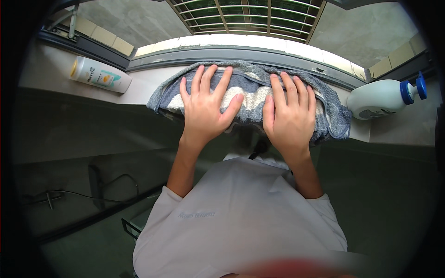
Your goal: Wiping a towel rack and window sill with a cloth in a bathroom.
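Note:
A blue-grey towel with cream patches (250, 99) lies folded along the window ledge, its near edge hanging a little over the front. Both palms press on top of it, side by side. My left hand (206, 99) rests on the towel's left half with fingers spread and pointing at the window. On the right half, my right hand (292, 109) lies flat, its fingers stretched out and slightly apart. The thumbs point toward each other with a strip of towel between them. Whatever is under the towel is hidden.
A white bottle with a yellowish cap (99, 75) lies on the ledge (139, 85) to the left. At the right end is a larger white pump bottle with a blue top (382, 98). Behind the towel runs the grey window frame (222, 54); a barred window (250, 18) shows beyond.

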Available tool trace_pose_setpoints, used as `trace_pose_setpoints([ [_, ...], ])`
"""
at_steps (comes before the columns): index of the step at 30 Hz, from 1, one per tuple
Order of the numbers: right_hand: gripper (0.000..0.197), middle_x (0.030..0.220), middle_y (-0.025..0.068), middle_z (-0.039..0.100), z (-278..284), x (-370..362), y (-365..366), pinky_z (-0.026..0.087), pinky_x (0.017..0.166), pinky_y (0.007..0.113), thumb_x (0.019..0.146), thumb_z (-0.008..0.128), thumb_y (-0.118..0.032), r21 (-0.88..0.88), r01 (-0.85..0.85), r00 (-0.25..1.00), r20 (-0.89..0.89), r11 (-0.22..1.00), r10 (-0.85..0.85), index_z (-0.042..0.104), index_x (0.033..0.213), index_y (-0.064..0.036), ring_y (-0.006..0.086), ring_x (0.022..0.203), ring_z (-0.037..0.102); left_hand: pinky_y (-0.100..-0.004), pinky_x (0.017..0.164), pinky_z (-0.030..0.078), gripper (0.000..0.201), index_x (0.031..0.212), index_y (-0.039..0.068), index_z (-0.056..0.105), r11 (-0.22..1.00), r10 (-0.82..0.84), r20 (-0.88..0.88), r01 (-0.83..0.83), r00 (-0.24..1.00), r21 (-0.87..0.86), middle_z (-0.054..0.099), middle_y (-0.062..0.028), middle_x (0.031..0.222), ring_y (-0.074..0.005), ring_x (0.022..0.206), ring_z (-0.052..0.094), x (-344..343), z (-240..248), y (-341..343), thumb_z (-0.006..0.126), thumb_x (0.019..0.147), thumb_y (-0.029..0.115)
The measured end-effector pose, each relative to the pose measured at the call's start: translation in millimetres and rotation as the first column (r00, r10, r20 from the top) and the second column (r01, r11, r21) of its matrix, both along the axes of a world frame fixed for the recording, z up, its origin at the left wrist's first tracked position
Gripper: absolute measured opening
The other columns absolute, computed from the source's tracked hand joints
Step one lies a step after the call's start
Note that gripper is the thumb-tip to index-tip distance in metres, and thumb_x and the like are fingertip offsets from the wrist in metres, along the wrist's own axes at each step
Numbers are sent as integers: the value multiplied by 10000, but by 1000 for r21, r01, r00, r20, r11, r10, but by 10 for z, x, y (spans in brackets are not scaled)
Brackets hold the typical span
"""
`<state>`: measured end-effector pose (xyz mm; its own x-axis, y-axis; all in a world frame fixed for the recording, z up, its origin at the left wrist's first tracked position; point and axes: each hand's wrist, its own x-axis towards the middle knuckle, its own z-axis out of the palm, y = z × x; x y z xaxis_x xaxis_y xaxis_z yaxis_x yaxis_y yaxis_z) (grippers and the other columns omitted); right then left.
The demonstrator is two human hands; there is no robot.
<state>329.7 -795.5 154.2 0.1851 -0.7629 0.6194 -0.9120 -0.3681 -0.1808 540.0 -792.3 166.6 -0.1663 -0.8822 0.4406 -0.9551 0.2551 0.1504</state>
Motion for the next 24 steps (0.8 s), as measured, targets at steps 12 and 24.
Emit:
trace_pose_setpoints([
  [12,420,1375,83,676,16,5,79,427,1146,526,940,699,-281,12,-64,997,40,998,64,731,1329,-124,290,1292,605,-690,1145,266,528,1456,203,681,997,-12,5,12,1000,-72,595,-137,1505,-371,1427,503,147,-76,90,671,976,423],
  [24,433,1393,101,660,77,-15,227,396,1171,530,947,686,-244,108,-110,992,67,988,104,718,1358,-113,325,1334,582,-645,1159,284,521,1458,200,683,998,2,9,-1,1000,-59,599,-132,1502,-369,1432,493,77,-126,282,642,977,398],
])
